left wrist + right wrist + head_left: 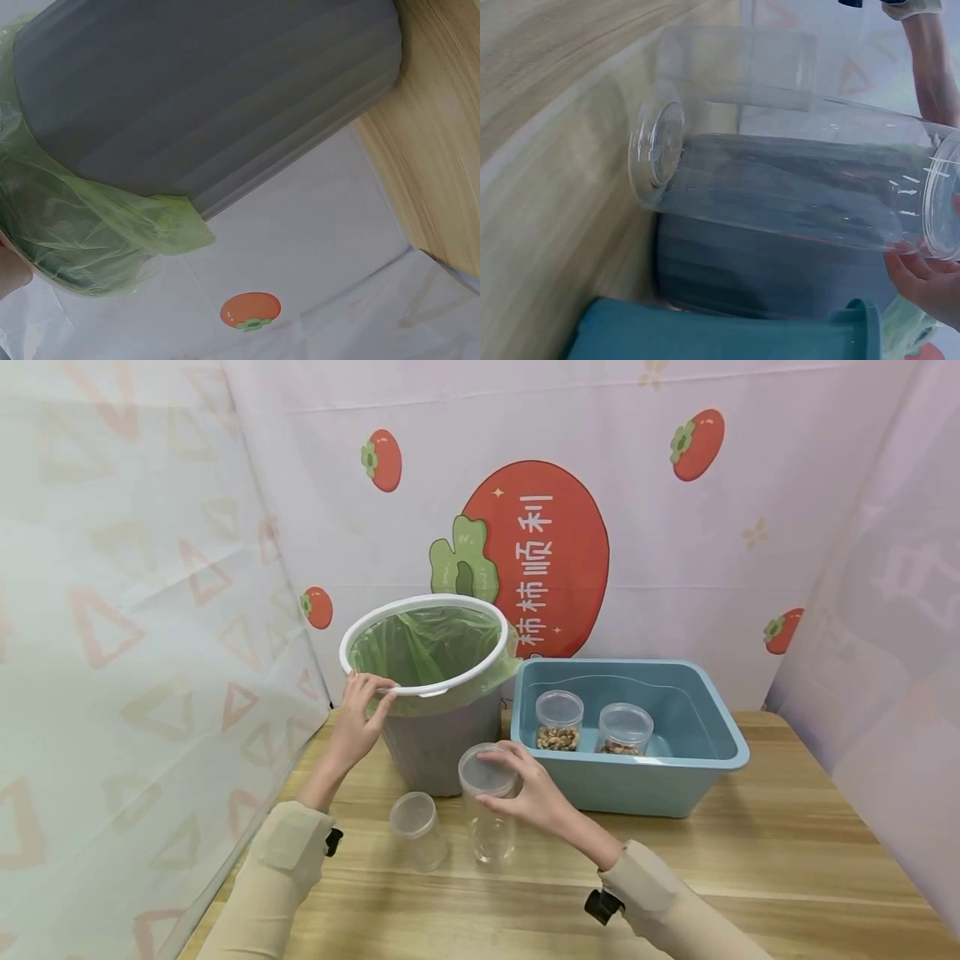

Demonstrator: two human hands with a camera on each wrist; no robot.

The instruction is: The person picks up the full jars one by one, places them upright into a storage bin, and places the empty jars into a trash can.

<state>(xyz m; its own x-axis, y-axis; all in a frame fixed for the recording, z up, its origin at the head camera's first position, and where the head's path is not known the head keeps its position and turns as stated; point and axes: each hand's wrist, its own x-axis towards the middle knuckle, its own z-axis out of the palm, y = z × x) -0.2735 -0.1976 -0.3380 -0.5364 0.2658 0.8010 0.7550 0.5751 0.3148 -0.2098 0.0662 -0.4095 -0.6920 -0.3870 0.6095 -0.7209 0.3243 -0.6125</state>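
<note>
My left hand grips the white rim of a grey trash bin at its front left. A green bag lines the bin and hangs over its edge. With my right hand I hold a tall clear jar by its lidded top, fingers and thumb on either side. The jar is upright and looks empty in the right wrist view; whether its base touches the table I cannot tell. A shorter clear jar stands to its left, also with nothing visible inside.
A blue tub stands right of the bin. Inside it are two lidded jars, the left jar and right jar, both with nuts at the bottom. Cloth walls enclose the wooden table at the back and sides.
</note>
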